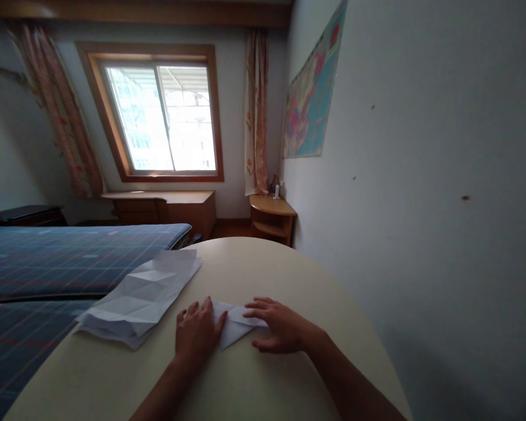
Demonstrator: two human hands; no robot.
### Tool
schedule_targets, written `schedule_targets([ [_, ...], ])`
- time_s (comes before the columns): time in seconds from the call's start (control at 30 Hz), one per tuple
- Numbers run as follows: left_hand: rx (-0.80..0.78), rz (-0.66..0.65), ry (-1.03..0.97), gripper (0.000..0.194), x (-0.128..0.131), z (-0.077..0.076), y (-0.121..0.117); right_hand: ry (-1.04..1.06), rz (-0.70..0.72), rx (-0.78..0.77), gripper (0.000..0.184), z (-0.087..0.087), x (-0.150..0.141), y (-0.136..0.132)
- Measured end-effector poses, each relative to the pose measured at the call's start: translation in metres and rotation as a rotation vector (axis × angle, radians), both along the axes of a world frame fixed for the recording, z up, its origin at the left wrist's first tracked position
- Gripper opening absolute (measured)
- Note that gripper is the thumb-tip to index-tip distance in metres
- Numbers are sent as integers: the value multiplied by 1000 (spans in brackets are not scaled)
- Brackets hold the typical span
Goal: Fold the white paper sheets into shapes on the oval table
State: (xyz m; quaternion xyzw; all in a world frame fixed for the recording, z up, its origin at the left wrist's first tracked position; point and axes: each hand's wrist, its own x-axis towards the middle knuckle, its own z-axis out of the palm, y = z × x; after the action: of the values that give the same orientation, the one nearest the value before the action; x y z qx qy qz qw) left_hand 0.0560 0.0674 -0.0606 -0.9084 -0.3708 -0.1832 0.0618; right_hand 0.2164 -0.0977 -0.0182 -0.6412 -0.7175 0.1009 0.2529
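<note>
A sheet of white folded paper lies on the round cream table, with pointed corners and a flap across its top. My left hand grips its left end, fingers bent at the edge and thumb on the upper face. Over the right end is my right hand, its fingers stretched out and apart along the upper edge, the thumb lower down. The hands hide both ends of the folded paper. To the left lies a stack of creased white paper sheets.
A bed with a blue plaid mattress adjoins the table's left side. The white wall runs close on the right, with a map. Beyond the table stand a corner shelf and a wooden desk under the window.
</note>
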Motion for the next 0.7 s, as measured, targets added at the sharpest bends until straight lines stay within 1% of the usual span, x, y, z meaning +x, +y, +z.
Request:
schedule_targets([
  [0.07, -9, 13, 9, 50, -2, 0, 6, 5, -47, -42, 62, -3, 10, -2],
  [0.13, -11, 26, 19, 49, -4, 0, 12, 20, -65, -64, 62, -7, 16, -1],
  [0.23, -13, 30, 31, 47, -6, 1, 19, 64, -36, -36, 62, -10, 18, 3],
  [0.37, -24, 10, 36, 46, -7, 1, 22, 166, 33, 20, 62, -9, 13, 5],
  [0.53, -41, -14, 29, 47, -8, 1, 22, 232, 36, 103, 53, -9, 8, 5],
  [0.6, -47, -20, 27, 48, -8, 0, 22, 211, 30, 121, 49, -11, 6, 8],
  [0.7, -52, -46, 23, 52, -8, -1, 22, 143, -4, 117, 34, -17, 5, 14],
])
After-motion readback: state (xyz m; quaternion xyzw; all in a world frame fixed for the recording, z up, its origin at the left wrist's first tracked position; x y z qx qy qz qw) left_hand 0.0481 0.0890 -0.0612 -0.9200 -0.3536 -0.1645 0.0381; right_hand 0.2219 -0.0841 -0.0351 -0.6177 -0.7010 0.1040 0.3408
